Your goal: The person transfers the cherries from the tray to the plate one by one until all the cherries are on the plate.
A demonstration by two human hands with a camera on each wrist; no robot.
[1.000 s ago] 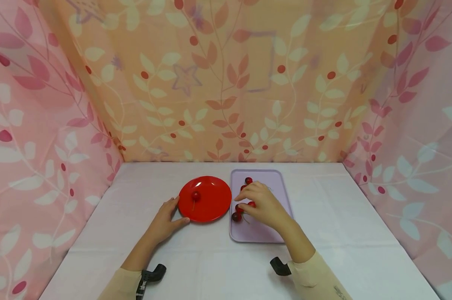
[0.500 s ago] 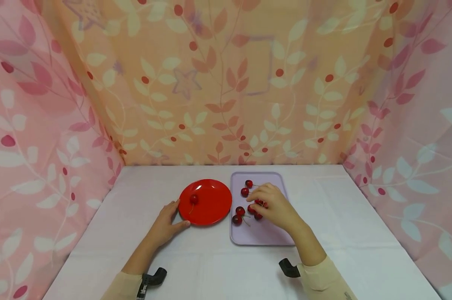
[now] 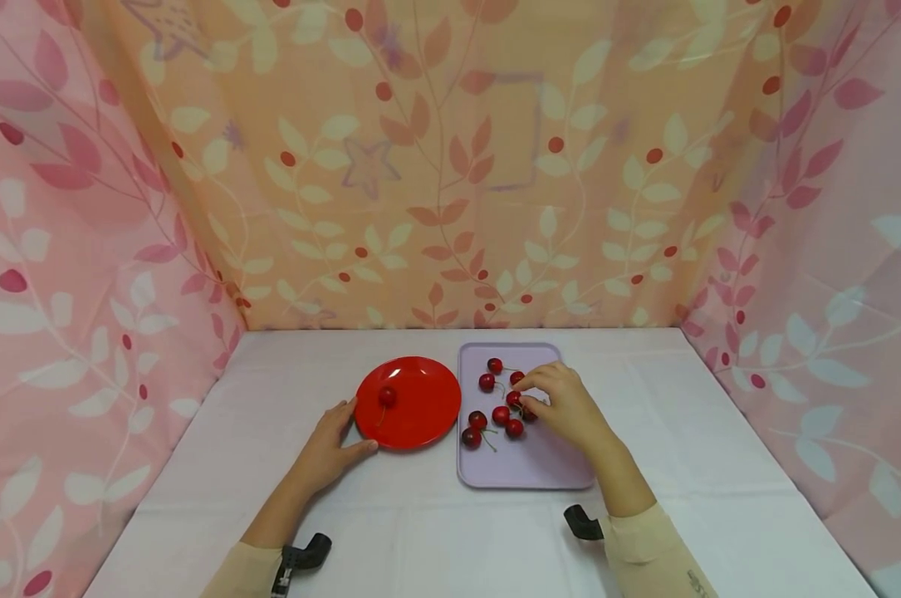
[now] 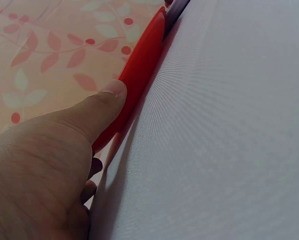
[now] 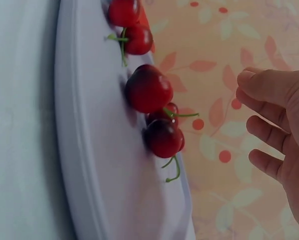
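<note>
A red plate [image 3: 428, 415] lies on the white tabletop, bearing one cherry [image 3: 387, 397] with its stem. My left hand [image 3: 332, 448] holds the plate's left rim, thumb at the near edge and fingers along the side; the left wrist view shows the thumb [image 4: 112, 95] against the rim. Right of the plate is a lilac tray [image 3: 487, 469] with several dark red cherries [image 5: 148, 90] on green stems. Over the tray's right part hovers my right hand [image 3: 570, 407], fingers slightly bent. Nothing shows between its fingers in the right wrist view, and it partly covers some cherries.
Plate and tray stand side by side, their edges very close. White cloth [image 3: 420, 540] covers the table. Patterned curtains [image 3: 443, 166] rise at the back and both sides. A black wrist mount [image 3: 583, 523] juts from the right sleeve, another mount [image 3: 311, 552] from the left.
My right hand has moved right across the tray, uncovering more cherries. The left hand stays at the plate's rim. The cherry on the plate has shifted slightly since the first frame.
</note>
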